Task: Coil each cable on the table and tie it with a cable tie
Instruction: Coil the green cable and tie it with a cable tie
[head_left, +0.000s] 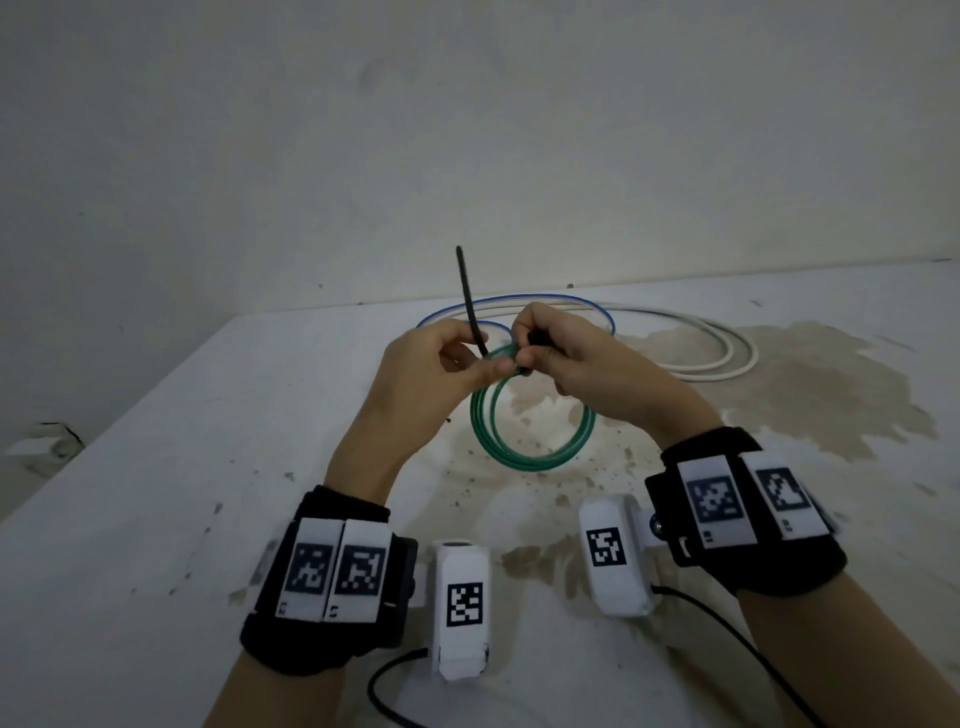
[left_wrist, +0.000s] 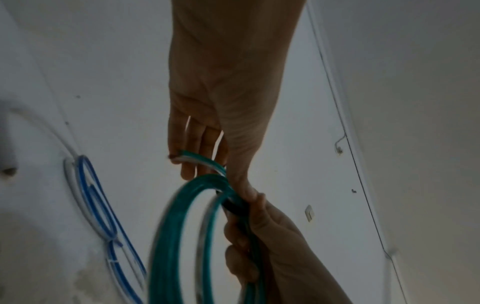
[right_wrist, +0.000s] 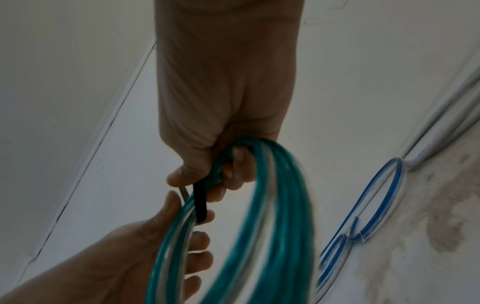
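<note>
I hold a green cable coil (head_left: 519, 457) up over the table. A black cable tie (head_left: 470, 301) is wrapped round the top of the coil, and its tail sticks straight up. My left hand (head_left: 488, 366) pinches the tie at the coil between thumb and forefinger. From the other side, my right hand (head_left: 527, 358) grips the coil strands beside the tie. In the right wrist view the black tie (right_wrist: 200, 201) loops round the green coil (right_wrist: 272, 205) between both hands. The left wrist view shows a loose end of the green cable (left_wrist: 200, 162) lying across my left fingers.
A blue cable (head_left: 571, 300) lies looped at the back of the white table (head_left: 208, 467), bound with a pale tie (left_wrist: 111, 240). A white cable (head_left: 727, 358) lies in loops to its right. A brown stain (head_left: 831, 389) covers the table's right side. A wall stands close behind.
</note>
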